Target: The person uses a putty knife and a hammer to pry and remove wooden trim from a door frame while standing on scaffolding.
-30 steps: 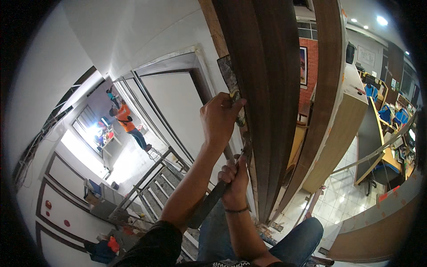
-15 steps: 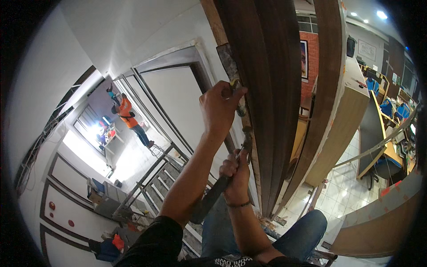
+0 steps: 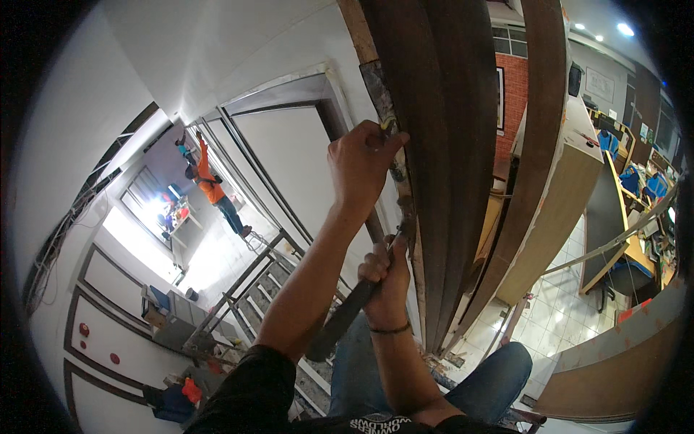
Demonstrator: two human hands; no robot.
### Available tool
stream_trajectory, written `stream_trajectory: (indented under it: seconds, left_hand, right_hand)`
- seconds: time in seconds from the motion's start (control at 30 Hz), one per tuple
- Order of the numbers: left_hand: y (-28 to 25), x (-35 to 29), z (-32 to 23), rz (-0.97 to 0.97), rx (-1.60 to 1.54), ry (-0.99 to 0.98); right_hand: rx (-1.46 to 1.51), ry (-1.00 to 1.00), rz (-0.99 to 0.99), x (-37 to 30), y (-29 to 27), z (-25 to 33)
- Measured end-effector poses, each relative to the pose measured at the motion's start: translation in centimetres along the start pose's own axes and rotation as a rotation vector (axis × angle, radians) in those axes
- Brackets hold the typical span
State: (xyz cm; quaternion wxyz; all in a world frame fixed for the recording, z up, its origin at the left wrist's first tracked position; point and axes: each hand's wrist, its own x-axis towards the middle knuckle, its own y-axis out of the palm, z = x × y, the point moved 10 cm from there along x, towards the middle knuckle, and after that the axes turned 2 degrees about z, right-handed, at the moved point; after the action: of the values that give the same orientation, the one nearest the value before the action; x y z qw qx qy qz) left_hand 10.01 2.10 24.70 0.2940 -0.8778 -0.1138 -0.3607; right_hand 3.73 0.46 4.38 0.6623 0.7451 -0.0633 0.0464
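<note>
My left hand [image 3: 359,160] is closed, thumb and fingers pinching a slim piece [image 3: 397,170] against the edge of a tall dark brown wooden panel [image 3: 450,166]. Some yellow shows above the fingertips; most of the piece is covered, so its kind is unclear. Lower down, my right hand [image 3: 385,278] wraps round the dark handle of a hammer [image 3: 340,329]. The hammer's head is up by the panel edge, just below the pinched piece; I cannot tell whether they touch. The handle slants down and left past my left forearm.
Below left is metal scaffolding [image 3: 253,307] with slats. A person in an orange top [image 3: 210,186] stands on a support farther off, one arm raised. Right of the panel are a pale cabinet [image 3: 557,210] and a cluttered desk [image 3: 632,210]. A white door [image 3: 289,155] stands behind my left hand.
The view has shifted slightly, while both hands keep their holds. The hammer head stays close to the pinched piece. The person in orange has reached an arm higher.
</note>
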Motion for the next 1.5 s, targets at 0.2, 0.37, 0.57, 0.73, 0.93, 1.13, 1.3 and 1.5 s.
stream_trajectory:
  seconds: [0.2,0.37,0.57,0.73,0.93,1.13,1.3,1.5]
  left_hand:
    - [-0.5,0.7,-0.8,-0.036,0.056,0.086]
    - [-0.3,0.9,-0.9,-0.007,0.106,0.136]
    - [-1.1,1.9,-0.7,-0.014,0.03,0.064]
    - [-1.0,1.7,-1.5,0.001,0.073,0.043]
    - [-1.8,2.3,-1.6,-0.016,0.002,0.091]
    - [-2.9,2.5,-3.2,-0.098,0.075,0.188]
    - [-2.5,2.5,-3.5,-0.055,0.072,0.125]
    - [-3.0,3.0,-3.3,-0.078,0.034,0.133]
  right_hand:
    - [0.046,0.102,0.094,0.2,2.4,-1.2]
    - [0.152,0.008,-0.034,1.3,2.1,-0.5]
    - [0.091,-0.051,-0.078,1.3,2.1,-0.7]
    - [0.022,0.003,0.06,1.9,3.3,-0.4]
    - [-0.104,0.058,0.084,1.6,3.8,-0.6]
    - [-0.002,0.072,-0.009,1.4,4.0,-1.1]
    - [-0.02,-0.066,0.023,1.7,3.5,-0.2]
    - [-0.159,-0.018,0.079,1.5,4.7,-0.5]
